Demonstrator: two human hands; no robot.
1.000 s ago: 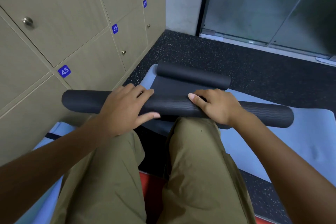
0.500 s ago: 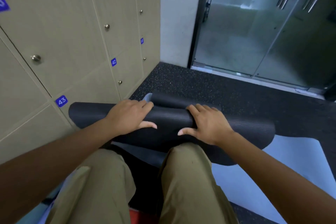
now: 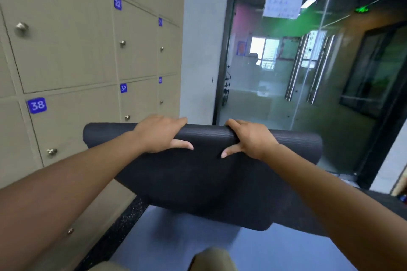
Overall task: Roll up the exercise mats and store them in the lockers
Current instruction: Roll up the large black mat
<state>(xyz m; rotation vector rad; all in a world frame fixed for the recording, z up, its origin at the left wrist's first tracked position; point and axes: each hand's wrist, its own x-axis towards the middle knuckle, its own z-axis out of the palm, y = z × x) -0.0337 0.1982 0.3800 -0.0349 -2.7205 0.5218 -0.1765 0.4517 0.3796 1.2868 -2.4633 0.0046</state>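
— Holding anything, those two hands?

— Yes. Both grip the black mat [image 3: 204,174], lifted in front of the person. The left hand [image 3: 159,133] has its fingers curled over the top of the roll and its thumb pressed against the near face. The right hand [image 3: 250,138] does the same just beside it, fingers over the top, thumb pointing in toward the left thumb. The thumbs are near each other but apart.

— Is the mat fully rolled?

— Only partly. The rolled part sits under the fingers and runs out past both hands, left and right. Below the grip a loose flap hangs down, its lower edge slanting toward the right.

— What is nearest, under the grip?

— A knee in khaki trousers [image 3: 211,258] at the bottom edge. Beneath the hanging flap lies a blue mat [image 3: 176,242], flat on the dark speckled floor [image 3: 130,211].

— And to the left of the grip?

— A wall of beige lockers [image 3: 72,57], doors closed, each with a small metal knob. Blue number tags read 38 [image 3: 36,105], 39 [image 3: 123,88] and 22 [image 3: 117,2]. The mat's left end is in front of the locker under tag 39; whether it touches I cannot tell.

— Beyond the grip?

— A pale wall pillar [image 3: 202,46], then a glass partition with a dark frame [image 3: 308,86]. Through the glass, further off, a corridor with long steel door handles and a green sign glowing near the ceiling.
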